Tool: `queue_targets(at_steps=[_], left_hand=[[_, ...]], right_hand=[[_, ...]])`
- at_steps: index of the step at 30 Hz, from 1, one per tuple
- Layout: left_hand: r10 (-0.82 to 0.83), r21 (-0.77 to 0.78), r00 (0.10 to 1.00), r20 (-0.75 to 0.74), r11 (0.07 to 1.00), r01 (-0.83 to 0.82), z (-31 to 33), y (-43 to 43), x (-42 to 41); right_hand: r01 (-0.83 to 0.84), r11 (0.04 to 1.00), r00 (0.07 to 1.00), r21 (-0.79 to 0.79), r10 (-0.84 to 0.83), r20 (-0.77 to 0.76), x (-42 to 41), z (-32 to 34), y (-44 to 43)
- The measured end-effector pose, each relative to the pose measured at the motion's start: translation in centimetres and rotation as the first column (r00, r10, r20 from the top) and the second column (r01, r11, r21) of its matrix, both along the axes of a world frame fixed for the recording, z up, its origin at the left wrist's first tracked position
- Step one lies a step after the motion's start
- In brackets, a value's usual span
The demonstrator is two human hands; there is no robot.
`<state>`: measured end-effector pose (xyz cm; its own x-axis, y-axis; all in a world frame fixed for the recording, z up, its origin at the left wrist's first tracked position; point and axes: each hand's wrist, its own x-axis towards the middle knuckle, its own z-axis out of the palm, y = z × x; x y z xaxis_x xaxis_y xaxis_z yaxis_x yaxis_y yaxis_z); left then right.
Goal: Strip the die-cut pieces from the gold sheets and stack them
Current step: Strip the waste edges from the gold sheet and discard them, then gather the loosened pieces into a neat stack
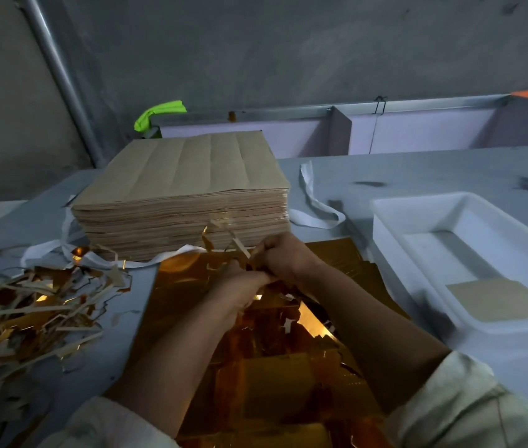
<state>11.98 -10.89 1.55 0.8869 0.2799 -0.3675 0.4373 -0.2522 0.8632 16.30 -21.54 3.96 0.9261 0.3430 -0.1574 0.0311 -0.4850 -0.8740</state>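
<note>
Pinching a gold strip (236,242), left hand (240,281) touches right hand (283,253) above gold sheets (188,279).

This looks like a print-finishing or packaging workshop, not a home or office. A tall stack (181,195) of brown card sheets sits on a grey worktable (417,169). Left of the stack lies a heap of gold and brown offcuts (29,305), and white strapping (314,202) trails out from under the stack. In front of the stack lie die-cut gold sheets (272,350), above which the left hand (240,281) and right hand (283,253) grip a waste strip (240,244). Right of the stack stands a white tray (417,197) holding one brown piece (495,302). Behind the stack are a bare concrete wall (288,53), a metal pipe (59,76) and metal-framed partitions (340,130).
</note>
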Motion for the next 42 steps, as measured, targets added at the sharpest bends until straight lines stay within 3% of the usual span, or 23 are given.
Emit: queue_targets(at_steps=[3, 7, 11, 18, 29, 34, 39, 42], left_hand=[[0.043, -0.183, 0.999, 0.012, 0.982, -0.040, -0.7, -0.5, 0.3], [0.094, -0.252, 0.995, 0.030, 0.964, -0.083, -1.2, -0.9, 0.1], [0.122, -0.237, 0.992, 0.021, 0.965, -0.113, -1.4, -0.7, -0.2], [0.155, -0.211, 0.987, 0.036, 0.967, -0.144, -1.7, -0.5, -0.2], [0.222, -0.139, 0.970, 0.100, 0.968, -0.207, 0.2, 1.1, -0.5], [0.379, -0.148, 0.909, 0.174, 0.923, -0.356, 1.7, 2.6, -0.6], [0.421, -0.106, 0.868, 0.265, 0.907, -0.407, 3.1, 4.6, -0.9], [0.438, -0.097, 0.851, 0.291, 0.898, -0.429, 3.7, 5.5, -1.1]], right_hand=[[-0.062, 0.998, 0.998, -0.033, 0.062, 0.009, -0.1, 0.1, -0.9], [-0.054, 0.993, 0.992, -0.106, 0.065, 0.107, -0.2, 0.4, -2.2], [0.021, 0.922, 0.938, -0.386, 0.116, 0.328, -0.1, 1.3, -5.1], [-0.019, 0.717, 0.974, -0.696, 0.171, 0.150, -1.2, -1.8, -8.8], [0.137, 0.779, 0.983, -0.612, -0.029, 0.182, -0.5, -4.9, -10.8], [0.161, 0.761, 0.981, -0.629, -0.052, 0.188, -0.6, -5.6, -10.9], [0.164, 0.745, 0.980, -0.647, -0.051, 0.191, -0.8, -5.6, -10.8], [0.220, 0.741, 0.959, -0.634, -0.045, 0.280, -1.7, -4.6, -10.3]])
